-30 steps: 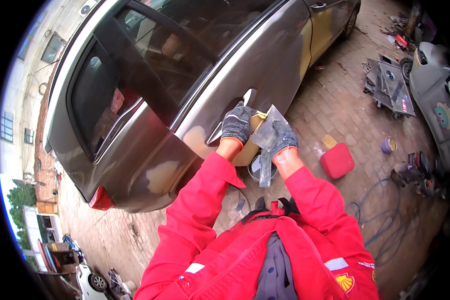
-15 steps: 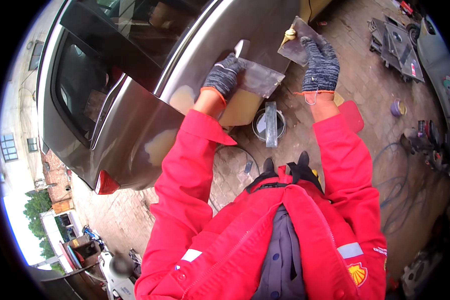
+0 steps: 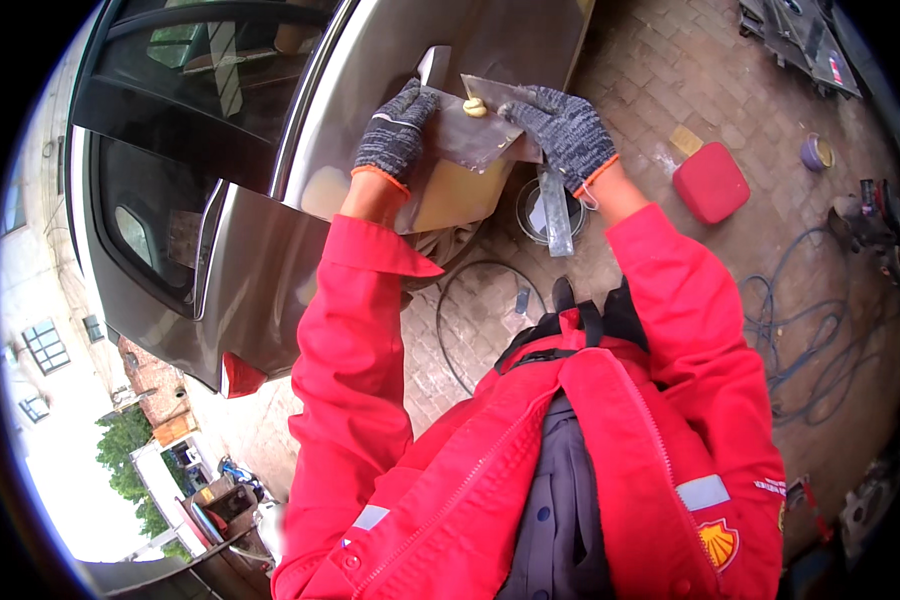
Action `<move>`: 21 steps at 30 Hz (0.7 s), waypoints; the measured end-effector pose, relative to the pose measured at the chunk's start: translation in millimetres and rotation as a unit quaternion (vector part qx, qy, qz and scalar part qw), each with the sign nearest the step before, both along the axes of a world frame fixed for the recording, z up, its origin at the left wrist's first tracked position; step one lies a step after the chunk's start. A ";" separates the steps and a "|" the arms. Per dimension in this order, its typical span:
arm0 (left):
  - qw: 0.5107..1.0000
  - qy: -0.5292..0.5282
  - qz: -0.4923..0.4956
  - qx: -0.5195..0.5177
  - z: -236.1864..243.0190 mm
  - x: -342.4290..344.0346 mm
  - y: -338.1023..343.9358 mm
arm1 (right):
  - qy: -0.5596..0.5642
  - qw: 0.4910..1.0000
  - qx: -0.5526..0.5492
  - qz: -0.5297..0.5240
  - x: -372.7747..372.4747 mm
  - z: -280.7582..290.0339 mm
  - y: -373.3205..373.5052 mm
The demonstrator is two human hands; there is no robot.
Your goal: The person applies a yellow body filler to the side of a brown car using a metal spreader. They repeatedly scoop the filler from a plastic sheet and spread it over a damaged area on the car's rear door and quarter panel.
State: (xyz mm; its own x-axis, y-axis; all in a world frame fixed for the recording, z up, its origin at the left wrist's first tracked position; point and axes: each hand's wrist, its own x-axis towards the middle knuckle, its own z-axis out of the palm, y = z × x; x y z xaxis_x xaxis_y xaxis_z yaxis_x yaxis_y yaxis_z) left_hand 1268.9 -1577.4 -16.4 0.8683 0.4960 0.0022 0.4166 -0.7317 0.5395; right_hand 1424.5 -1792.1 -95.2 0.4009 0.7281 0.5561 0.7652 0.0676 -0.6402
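My left hand (image 3: 392, 138), in a dark knitted glove, grips a flat, translucent grey putty spreader (image 3: 470, 146) beside the car's door handle (image 3: 433, 66). My right hand (image 3: 570, 135), gloved alike, closes on a second spreader (image 3: 484, 86). The two blades overlap in front of the door. A dollop of cream-yellow putty (image 3: 475, 107) sits where they meet. Below the left hand, the grey-brown car (image 3: 380, 70) carries a large yellowish filler patch (image 3: 460, 192) and a smaller pale patch (image 3: 324, 192).
An open round can (image 3: 533, 225) with a metal strip (image 3: 556, 215) across it stands below my hands. On the brick paving are a red box-like object (image 3: 712, 182), a yellow block (image 3: 685, 140), a purple-sided roll or tin (image 3: 818, 152) and looped hose (image 3: 805, 320).
My right hand has come left and slightly down, bringing its putty-loaded spreader against the left one. The view has shifted, so the left hand appears farther left and higher.
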 end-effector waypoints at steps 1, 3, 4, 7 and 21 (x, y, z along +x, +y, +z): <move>1.000 0.001 -0.002 0.000 1.3 1.5 -1.0 | -0.056 0.998 -0.014 0.003 4.4 -11.3 -2.0; 0.992 -0.023 0.060 -0.106 6.4 8.7 -5.4 | -0.031 0.998 -0.015 0.055 12.7 -38.9 -13.3; 0.982 -0.035 0.090 -0.160 6.5 13.3 -9.5 | -0.085 0.995 -0.020 0.052 17.3 -53.7 -26.5; 0.989 -0.052 0.082 -0.113 5.0 10.4 -14.7 | 0.133 0.985 -0.065 -0.090 -5.9 -25.9 -36.4; 0.994 -0.029 0.008 0.100 -4.2 19.3 -20.7 | -0.099 0.985 0.037 -0.136 -61.8 33.8 -5.3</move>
